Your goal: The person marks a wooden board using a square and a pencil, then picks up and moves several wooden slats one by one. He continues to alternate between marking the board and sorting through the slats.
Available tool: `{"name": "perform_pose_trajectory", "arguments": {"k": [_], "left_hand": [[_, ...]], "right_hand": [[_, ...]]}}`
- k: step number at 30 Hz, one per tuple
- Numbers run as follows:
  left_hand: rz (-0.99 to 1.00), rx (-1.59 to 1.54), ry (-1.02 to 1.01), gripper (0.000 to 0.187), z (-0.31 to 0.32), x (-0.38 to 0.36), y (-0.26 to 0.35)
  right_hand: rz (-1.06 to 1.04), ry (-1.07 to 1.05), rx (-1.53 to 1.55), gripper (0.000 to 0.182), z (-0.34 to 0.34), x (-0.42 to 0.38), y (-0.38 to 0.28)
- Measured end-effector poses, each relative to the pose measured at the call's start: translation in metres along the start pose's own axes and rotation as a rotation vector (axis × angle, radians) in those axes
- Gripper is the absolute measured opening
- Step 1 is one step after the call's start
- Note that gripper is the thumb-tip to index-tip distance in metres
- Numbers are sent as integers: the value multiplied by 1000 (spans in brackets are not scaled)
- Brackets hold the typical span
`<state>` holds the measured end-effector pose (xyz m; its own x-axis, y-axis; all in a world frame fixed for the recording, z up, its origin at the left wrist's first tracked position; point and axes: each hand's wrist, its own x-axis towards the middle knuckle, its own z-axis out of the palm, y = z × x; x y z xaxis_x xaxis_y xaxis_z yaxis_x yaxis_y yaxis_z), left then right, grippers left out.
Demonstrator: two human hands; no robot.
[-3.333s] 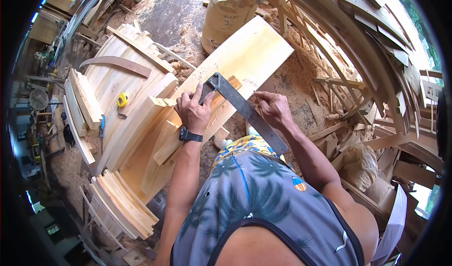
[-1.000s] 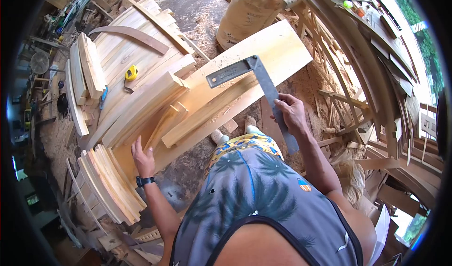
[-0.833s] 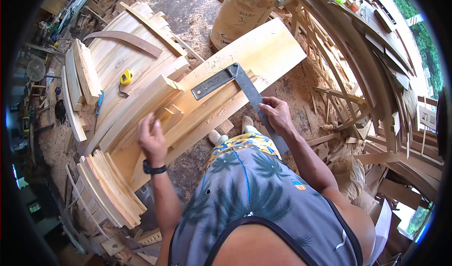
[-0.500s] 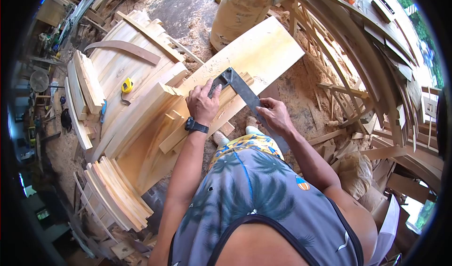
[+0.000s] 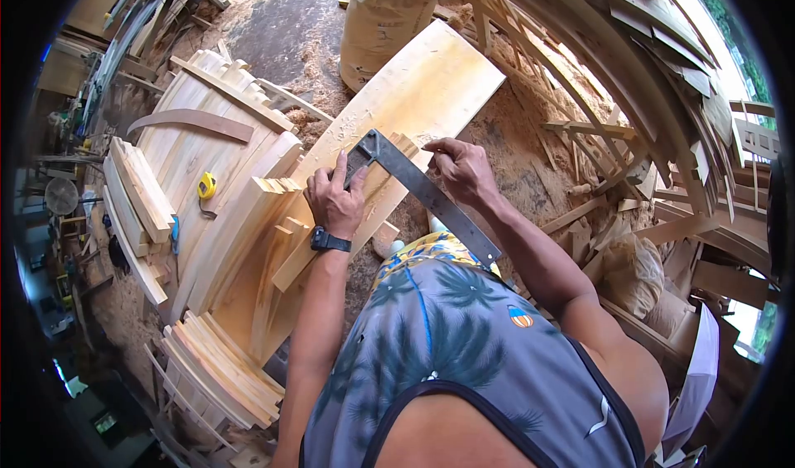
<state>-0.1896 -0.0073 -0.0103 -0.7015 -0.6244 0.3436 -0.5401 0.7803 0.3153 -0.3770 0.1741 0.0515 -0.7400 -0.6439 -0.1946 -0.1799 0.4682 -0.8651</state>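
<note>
A dark metal carpenter's square (image 5: 431, 196) lies across narrow wooden strips (image 5: 391, 163), its long blade slanting toward my waist. My left hand (image 5: 335, 203), with a black watch on the wrist, grips the square's short arm against the wood. Over the strips' right end, beside the blade, my right hand (image 5: 465, 174) is closed with thumb and index finger together. It is apart from the blade, and anything in its fingers is too small to make out. Beneath the strips is a wide pale board (image 5: 439, 74).
Left of my hands, a yellow tape measure (image 5: 206, 185) rests on stacked curved planks (image 5: 240, 157). More curved pieces (image 5: 224, 369) are piled at lower left. A large sack (image 5: 385, 33) stands behind the board. Long curved timbers (image 5: 596, 79) lean at right above sawdust and offcuts.
My right hand has let go of the square's blade and moved up to the strips' right end. My left hand stays on the square. The whole view has shifted slightly.
</note>
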Motion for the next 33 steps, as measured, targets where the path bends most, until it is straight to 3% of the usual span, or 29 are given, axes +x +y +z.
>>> {"name": "perform_pose_trajectory", "arguments": {"k": [12,22,24,26,28,29,30,32,33], "left_hand": [[-26,-72,3,53,-2,2,1],[-29,-62,3,51,-2,1,0],[-25,-64,7,51,-1,1,0],[-17,-69,12,51,0,2,-1],[-56,-68,-8,51,1,1,-1],[-65,-68,-3,51,2,-1,-2],[-60,-65,-5,51,2,0,-2],[-64,-57,4,51,-1,0,0],[-65,-52,10,49,-5,1,4]], "right_hand": [[-327,-92,-249,32,27,38,-3],[-326,-238,-488,32,11,38,-15],[-237,-460,-674,39,-9,30,-23],[-205,-479,-704,40,-14,17,-10],[-35,-291,-468,40,-10,3,14],[64,-353,-318,41,-13,-4,19],[1,-310,-155,37,-7,-15,41],[360,-343,380,34,14,-28,71],[352,-353,375,34,13,-31,63]]}}
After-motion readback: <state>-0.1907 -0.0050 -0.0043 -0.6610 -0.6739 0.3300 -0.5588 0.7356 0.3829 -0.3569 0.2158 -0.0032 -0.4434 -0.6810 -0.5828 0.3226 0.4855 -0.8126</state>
